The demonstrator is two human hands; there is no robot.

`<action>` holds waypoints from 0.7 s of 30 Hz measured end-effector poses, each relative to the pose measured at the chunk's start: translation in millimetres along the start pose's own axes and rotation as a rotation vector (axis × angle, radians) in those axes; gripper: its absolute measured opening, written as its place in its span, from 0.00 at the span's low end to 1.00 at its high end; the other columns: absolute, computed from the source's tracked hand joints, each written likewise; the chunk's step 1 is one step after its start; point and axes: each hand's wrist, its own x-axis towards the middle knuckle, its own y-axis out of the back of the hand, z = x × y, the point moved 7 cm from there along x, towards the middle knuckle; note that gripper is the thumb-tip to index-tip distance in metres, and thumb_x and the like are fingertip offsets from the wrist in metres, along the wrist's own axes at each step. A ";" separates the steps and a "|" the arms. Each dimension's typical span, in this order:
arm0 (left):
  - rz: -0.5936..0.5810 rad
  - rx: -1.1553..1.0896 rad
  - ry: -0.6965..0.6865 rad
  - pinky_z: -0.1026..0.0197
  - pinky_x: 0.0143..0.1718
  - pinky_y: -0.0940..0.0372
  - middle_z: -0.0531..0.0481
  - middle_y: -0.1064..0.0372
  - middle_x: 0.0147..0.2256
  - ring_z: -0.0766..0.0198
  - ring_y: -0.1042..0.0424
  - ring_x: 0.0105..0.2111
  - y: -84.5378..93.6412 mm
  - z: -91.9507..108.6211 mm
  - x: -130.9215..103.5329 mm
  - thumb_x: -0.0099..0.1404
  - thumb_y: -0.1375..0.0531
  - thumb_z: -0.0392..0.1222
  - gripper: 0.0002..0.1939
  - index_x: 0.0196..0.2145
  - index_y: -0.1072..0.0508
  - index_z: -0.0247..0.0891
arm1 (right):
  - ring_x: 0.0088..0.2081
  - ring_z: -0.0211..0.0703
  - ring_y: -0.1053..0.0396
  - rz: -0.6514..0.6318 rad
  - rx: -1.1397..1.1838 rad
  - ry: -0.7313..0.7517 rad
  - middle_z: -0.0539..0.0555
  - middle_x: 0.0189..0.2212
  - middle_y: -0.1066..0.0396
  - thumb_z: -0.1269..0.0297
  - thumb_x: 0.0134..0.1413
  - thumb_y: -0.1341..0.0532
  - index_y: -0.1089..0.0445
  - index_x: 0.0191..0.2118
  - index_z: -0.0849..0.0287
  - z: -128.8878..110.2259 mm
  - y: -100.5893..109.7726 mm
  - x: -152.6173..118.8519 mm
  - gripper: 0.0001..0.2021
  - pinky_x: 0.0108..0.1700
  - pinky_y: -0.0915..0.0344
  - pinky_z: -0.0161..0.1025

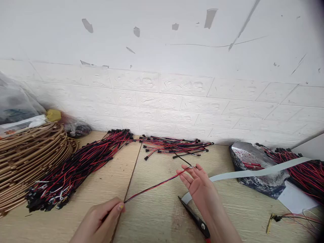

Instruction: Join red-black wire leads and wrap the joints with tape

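A red and black wire (157,185) stretches between my two hands above the wooden table. My left hand (106,216) is closed, pinching the wire's lower left end between thumb and fingers. The wire's other end lies across the fingers of my right hand (196,180), which is palm up with its fingers spread and slightly curled. A thin black piece (183,160) sticks out beyond those fingertips. Black scissors (194,217) lie beside my right wrist, close to the end of a pale strip (235,174) that runs behind that hand to the right.
A big bundle of red and black wires (88,162) lies at left, beside stacked bamboo hoops (32,158). More wires (177,145) lie along the white brick wall. At right are an open patterned bag (258,185), another wire pile (303,172) and a loose connector (277,218).
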 end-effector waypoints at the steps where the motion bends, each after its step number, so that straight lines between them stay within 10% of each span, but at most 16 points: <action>1: -0.007 0.025 -0.009 0.67 0.24 0.42 0.53 0.37 0.19 0.62 0.38 0.23 3.9 -2.8 3.0 0.57 0.42 0.58 0.20 0.18 0.30 0.40 | 0.33 0.48 0.22 -0.010 -0.011 -0.009 0.53 0.31 0.21 0.68 0.39 0.30 0.37 0.34 0.53 2.2 1.9 3.4 0.16 0.34 0.26 0.40; 6: 0.001 0.062 -0.043 0.68 0.24 0.43 0.54 0.38 0.18 0.64 0.38 0.22 12.4 -7.2 4.6 0.59 0.43 0.57 0.21 0.18 0.33 0.39 | 0.29 0.45 0.22 -0.065 -0.193 0.052 0.56 0.29 0.21 0.65 0.39 0.28 0.32 0.33 0.59 -14.2 -6.6 15.7 0.15 0.31 0.26 0.36; 11: -0.049 -0.005 -0.034 0.67 0.30 0.37 0.51 0.30 0.24 0.59 0.32 0.28 -2.8 1.1 4.7 0.59 0.43 0.56 0.18 0.25 0.26 0.40 | 0.24 0.38 0.25 -0.150 -0.630 0.515 0.51 0.25 0.23 0.58 0.46 0.33 0.29 0.33 0.59 -74.5 -76.3 13.9 0.11 0.28 0.29 0.34; 21: 0.120 0.015 -0.115 0.48 0.61 0.47 0.41 0.36 0.56 0.51 0.40 0.58 2.1 1.3 9.6 0.62 0.45 0.49 0.23 0.53 0.33 0.40 | 0.19 0.36 0.30 -0.299 -0.924 0.779 0.47 0.16 0.30 0.68 0.52 0.38 0.32 0.26 0.60 -121.1 -180.4 41.0 0.06 0.25 0.34 0.33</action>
